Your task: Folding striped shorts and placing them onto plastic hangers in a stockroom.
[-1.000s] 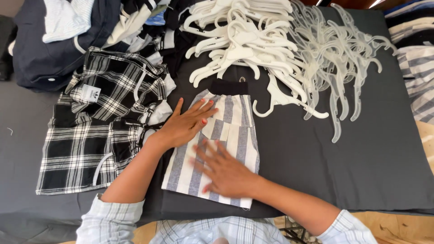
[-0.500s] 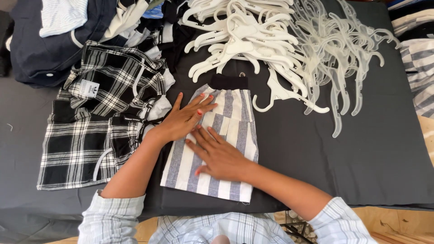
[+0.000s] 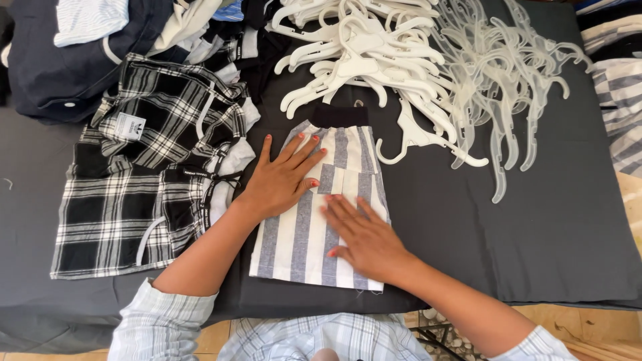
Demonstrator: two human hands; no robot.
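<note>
Black-and-white plaid shorts (image 3: 144,194), white hangers (image 3: 364,57), clear hangers (image 3: 508,80), dark clothes pile (image 3: 60,67), grey tabletop (image 3: 535,220)

Left hand (image 3: 279,179) and right hand (image 3: 364,235) lie flat, fingers spread, on folded grey-and-white striped shorts (image 3: 319,212). The shorts rest on a dark grey cloth (image 3: 521,220), between plaid shorts (image 3: 144,180) and white hangers (image 3: 374,60).

The scene is viewed from one head-worn camera, aimed steeply down and close over the grey tabletop (image 3: 521,227), hangers (image 3: 414,60) at its far edge.
</note>
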